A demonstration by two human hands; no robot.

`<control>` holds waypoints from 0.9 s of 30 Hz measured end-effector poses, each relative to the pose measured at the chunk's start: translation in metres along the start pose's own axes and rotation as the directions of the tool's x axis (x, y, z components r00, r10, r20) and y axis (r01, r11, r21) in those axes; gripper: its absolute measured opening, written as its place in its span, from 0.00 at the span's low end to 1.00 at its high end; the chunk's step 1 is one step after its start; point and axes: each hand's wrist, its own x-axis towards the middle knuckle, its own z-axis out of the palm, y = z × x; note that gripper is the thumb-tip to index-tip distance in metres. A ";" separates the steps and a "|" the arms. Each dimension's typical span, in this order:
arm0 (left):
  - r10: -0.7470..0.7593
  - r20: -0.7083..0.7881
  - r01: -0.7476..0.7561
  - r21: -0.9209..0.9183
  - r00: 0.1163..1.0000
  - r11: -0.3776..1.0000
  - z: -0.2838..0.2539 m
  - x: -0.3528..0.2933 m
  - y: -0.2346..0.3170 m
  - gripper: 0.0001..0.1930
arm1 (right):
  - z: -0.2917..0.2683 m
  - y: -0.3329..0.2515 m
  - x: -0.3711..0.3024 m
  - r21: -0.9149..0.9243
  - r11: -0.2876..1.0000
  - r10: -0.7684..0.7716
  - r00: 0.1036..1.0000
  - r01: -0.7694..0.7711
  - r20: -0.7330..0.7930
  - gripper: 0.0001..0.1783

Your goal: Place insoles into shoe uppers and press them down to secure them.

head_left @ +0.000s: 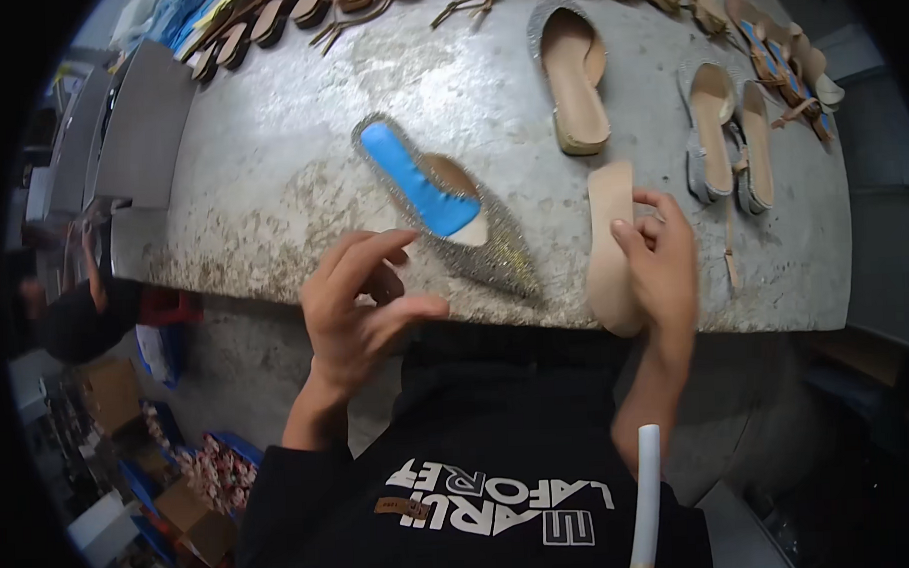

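Fingers of my right hand point(662, 262) are gripping the insole point(610, 246), its long axis running away from me over the worktop point(270, 170) edge; my left hand point(360, 307), open, is hovering just beside the glitter shoe point(442, 209).

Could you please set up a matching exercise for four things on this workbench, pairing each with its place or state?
Things:
1. glitter pointed shoe
2. beige insole
3. left hand
4. flat beige shoe

States:
A. empty, fingers spread
B. held in the right hand
C. carries a blue strip inside
D. lies alone farther up the table

Pairs: 1-C, 2-B, 3-A, 4-D
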 end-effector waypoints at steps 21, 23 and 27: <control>-0.037 0.058 0.068 -0.881 0.998 0.469 0.042 -0.006 0.046 0.24 | 0.040 -0.001 -0.123 -0.296 0.585 -0.722 0.651 0.755 0.236 0.29; -0.013 -0.252 -0.164 -0.664 0.968 0.729 0.040 0.038 0.006 0.25 | 0.027 -0.010 -0.133 -0.292 0.790 -0.506 0.842 0.539 0.185 0.35; -0.276 -0.204 0.224 -0.245 0.939 0.943 -0.007 0.131 -0.109 0.24 | 0.005 -0.005 -0.114 -0.005 0.956 -0.292 0.950 0.294 0.110 0.25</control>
